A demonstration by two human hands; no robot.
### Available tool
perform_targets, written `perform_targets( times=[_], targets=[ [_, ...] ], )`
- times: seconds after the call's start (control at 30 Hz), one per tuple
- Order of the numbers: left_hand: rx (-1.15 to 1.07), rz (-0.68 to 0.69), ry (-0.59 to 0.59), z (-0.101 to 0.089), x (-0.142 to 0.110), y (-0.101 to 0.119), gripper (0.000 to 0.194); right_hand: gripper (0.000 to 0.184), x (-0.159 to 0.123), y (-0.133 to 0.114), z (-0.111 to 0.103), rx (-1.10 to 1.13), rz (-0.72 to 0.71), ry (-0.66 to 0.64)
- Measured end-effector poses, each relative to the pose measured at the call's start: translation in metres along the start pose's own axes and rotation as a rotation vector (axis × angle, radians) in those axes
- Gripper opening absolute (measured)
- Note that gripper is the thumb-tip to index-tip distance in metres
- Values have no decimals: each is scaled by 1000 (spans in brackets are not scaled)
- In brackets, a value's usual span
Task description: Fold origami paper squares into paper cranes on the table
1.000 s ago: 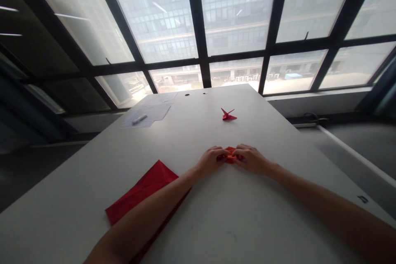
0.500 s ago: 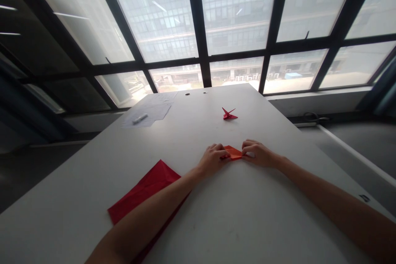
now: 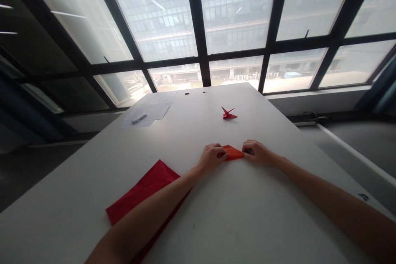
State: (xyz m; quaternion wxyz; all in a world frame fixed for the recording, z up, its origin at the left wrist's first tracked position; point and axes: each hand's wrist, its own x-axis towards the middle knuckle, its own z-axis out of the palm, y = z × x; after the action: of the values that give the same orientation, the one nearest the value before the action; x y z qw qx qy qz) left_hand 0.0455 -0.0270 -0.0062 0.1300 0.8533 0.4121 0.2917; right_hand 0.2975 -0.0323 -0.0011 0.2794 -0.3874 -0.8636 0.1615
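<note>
A small folded piece of orange origami paper (image 3: 233,153) lies on the white table between my hands. My left hand (image 3: 213,154) pinches its left end, its fingertips covering that part. At the right corner, my right hand (image 3: 256,152) has thumb and forefinger pressed together on the paper. Beyond them stands a red folded paper crane (image 3: 228,113) with pointed tips. Under my left forearm rests a large red sheet of paper (image 3: 145,185), partly hidden by the arm.
White printed sheets (image 3: 154,107) lie at the table's far left, with a white marker-like object (image 3: 139,118) on them. The white table (image 3: 247,222) reaches toward tall framed windows. A small dark mark (image 3: 363,196) is near the right edge.
The orange paper's raised near flap now looks flatter, and my fingers have shifted slightly along its ends. The crane and red sheet stay in place.
</note>
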Motion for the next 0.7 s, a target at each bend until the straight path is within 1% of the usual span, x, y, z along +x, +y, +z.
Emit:
perform_targets(
  times=[0.1, 0.23, 0.3, 0.43, 0.5, 0.57, 0.63, 0.67, 0.7],
  targets=[
    [3, 0, 6, -1, 0, 0, 17, 13, 0, 2, 0, 15, -21, -8],
    [-16, -3, 1, -1, 1, -1, 29, 24, 1, 5, 2, 25, -17, -4],
    [-22, -8, -7, 0, 1, -2, 32, 25, 1, 6, 3, 19, -1, 7],
    [28, 8, -38, -1, 0, 0, 14, 8, 1, 6, 5, 14, -6, 9],
    [62, 59, -76, -3, -1, 2, 27, 7, 2, 8, 7, 34, 0, 16],
    [79, 123, -136, -5, -2, 5, 35, 15, 3, 12, 8, 74, 44, 95],
    [78, 169, -200, -6, -3, 5, 37, 21, 4, 16, 9, 102, 74, 227],
    [75, 181, -228, -6, -3, 5, 39, 22, 5, 17, 9, 103, 62, 277],
    [74, 187, -249, -5, -3, 4, 40, 22, 5, 18, 9, 93, 25, 293]
  ],
)
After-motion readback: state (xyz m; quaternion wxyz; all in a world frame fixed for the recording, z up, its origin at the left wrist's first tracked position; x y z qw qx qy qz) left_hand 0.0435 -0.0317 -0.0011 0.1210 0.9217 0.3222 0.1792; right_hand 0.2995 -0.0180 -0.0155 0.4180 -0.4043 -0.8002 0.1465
